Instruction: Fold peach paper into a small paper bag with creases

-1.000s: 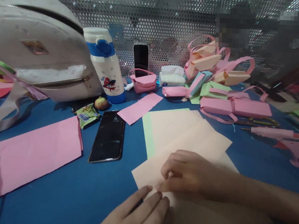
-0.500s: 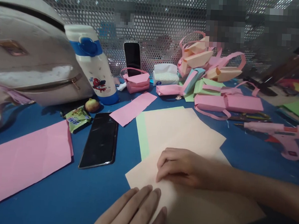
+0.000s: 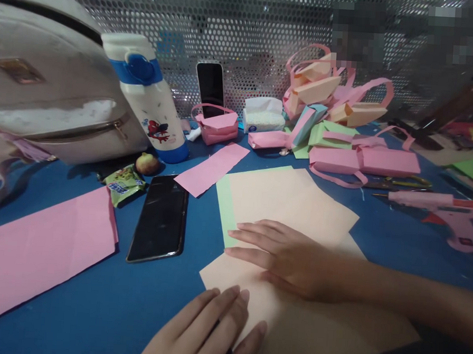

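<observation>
Peach paper sheets [image 3: 291, 195] lie overlapped on the blue table, with a strip of green paper [image 3: 225, 211] showing at their left edge. My right hand [image 3: 291, 259] rests on the peach paper with its fingers stretched out and spread, reaching left. Nearer the bottom edge, my left hand [image 3: 208, 329] lies on the left side of the front peach sheet, fingers extended and thumb apart. Neither hand grips anything that shows. Part of the front sheet is hidden under both hands.
Left of the sheets are a black phone [image 3: 159, 218], pink paper [image 3: 46, 246] and a snack packet [image 3: 124, 186]. Behind stand a bottle [image 3: 155, 104], a backpack [image 3: 59, 83] and folded paper baskets [image 3: 316, 88]. A pink glue gun [image 3: 441, 203] lies right.
My right hand has gone from curled fingers to fingers spread out further left over the paper. My left hand has shifted slightly, its thumb a little farther from the fingers.
</observation>
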Demonstrator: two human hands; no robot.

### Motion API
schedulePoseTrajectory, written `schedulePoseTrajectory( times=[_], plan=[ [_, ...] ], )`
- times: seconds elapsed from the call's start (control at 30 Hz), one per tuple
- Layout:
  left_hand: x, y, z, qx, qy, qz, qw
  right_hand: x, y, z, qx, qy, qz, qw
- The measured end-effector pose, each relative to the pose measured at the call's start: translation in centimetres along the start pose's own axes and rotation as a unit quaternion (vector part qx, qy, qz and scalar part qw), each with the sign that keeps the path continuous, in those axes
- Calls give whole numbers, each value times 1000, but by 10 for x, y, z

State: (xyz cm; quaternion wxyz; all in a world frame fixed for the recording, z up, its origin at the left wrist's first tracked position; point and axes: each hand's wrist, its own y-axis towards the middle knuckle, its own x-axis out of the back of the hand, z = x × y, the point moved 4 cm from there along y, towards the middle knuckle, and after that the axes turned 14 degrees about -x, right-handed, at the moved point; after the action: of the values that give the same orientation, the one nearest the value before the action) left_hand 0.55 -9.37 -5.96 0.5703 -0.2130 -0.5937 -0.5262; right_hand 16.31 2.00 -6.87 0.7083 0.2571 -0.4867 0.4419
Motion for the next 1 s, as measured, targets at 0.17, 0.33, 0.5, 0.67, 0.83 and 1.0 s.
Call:
schedulePoseTrajectory(
  times=[0.17, 0.33, 0.5, 0.67, 0.83, 1.0],
  plan=[
    [8, 17, 16, -7, -117, 0, 993, -4, 0, 0, 0, -36, 9, 999],
    [1, 29, 16, -44, -121, 6, 992, -7, -1, -2, 3, -58, -1, 998],
    [-6, 39, 14, -54, -104, 63, 991, -10, -2, -5, 14, -60, -18, 998],
    [1, 31, 7, -60, -118, 59, 989, -9, -2, -3, 12, -67, -17, 998],
    [5, 0, -6, -15, -85, 62, 994, -7, -2, 0, 11, -72, -13, 997],
    [14, -20, -13, -34, -18, 77, 996, -7, -3, 0, 10, -75, -5, 997]
  ],
)
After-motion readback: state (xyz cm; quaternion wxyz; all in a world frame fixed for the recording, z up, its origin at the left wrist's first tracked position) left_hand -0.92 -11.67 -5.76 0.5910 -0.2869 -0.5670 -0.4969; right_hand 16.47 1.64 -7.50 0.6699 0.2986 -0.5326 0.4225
